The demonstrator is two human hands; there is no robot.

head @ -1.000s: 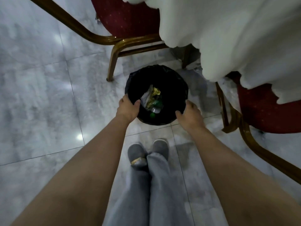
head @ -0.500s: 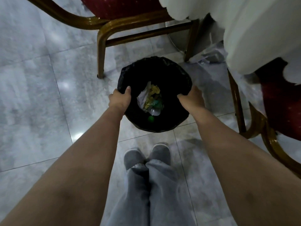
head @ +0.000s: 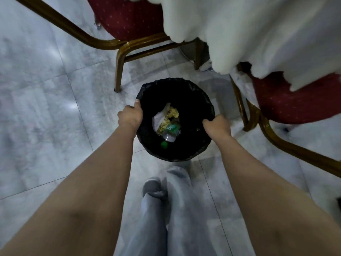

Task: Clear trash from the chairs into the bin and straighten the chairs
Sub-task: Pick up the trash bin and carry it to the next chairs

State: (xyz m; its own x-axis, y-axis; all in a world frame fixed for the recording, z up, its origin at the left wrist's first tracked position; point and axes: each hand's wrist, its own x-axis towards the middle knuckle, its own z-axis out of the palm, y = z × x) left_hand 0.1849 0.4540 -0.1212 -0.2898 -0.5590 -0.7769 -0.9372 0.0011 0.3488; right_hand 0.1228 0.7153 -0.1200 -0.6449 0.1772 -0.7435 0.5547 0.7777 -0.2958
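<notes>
A round bin point(head: 191, 95) lined with a black bag sits in front of my feet. My left hand point(head: 130, 117) grips its left rim and my right hand point(head: 217, 126) grips its right rim. Inside lies trash point(head: 167, 122): crumpled white paper, a yellowish wrapper and a plastic bottle with a green cap. A red chair point(head: 125, 17) with a gold frame stands behind the bin at the top. A second red chair point(head: 287, 104) with a gold frame stands to the right.
A white tablecloth point(head: 249, 30) hangs over the top right, covering part of both chairs. The grey marble floor point(head: 46, 108) stretches to the left. My grey trouser legs and shoes point(head: 162, 191) are just under the bin.
Both hands have stayed closed on the bin's rim, and the bin has shifted a little relative to the chairs. My right foot has stepped forward under the bin.
</notes>
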